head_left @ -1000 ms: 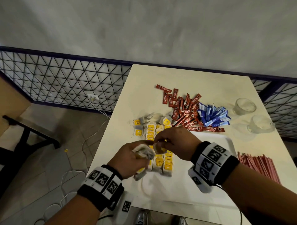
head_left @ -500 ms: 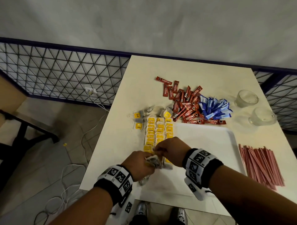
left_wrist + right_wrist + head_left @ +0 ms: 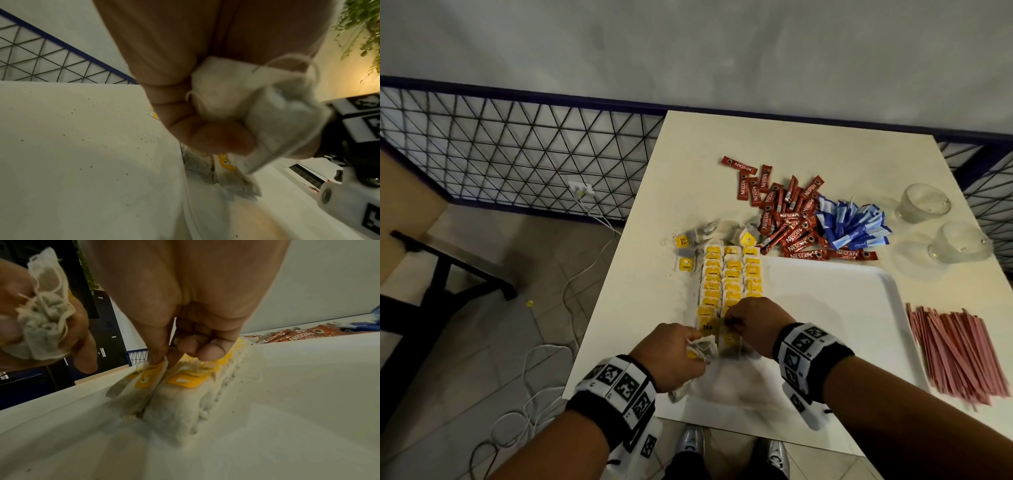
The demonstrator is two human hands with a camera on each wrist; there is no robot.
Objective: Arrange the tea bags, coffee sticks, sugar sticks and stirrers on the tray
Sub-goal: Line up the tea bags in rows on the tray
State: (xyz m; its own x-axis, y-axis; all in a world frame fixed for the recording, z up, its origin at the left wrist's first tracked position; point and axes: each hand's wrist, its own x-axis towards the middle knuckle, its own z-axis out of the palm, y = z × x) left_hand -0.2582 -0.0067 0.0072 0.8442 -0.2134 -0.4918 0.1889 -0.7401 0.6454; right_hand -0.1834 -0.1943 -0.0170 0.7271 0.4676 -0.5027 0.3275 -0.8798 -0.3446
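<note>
White counter (image 3: 808, 144), frame centre: my right hand (image 3: 751, 323) pinches a tea bag (image 3: 141, 386) at the row's near end; left hand (image 3: 671, 356) just beside, fingers clutching spare bags (image 3: 257, 104).

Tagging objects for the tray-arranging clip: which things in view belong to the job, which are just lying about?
Job:
- tray
- tea bag rows
- loose tea bags
- tea bag bunch in left hand
- tea bag pinched by right hand
- coffee sticks
- sugar sticks
- stirrers

Lying about:
- two glass cups
- floor cables
- railing
</note>
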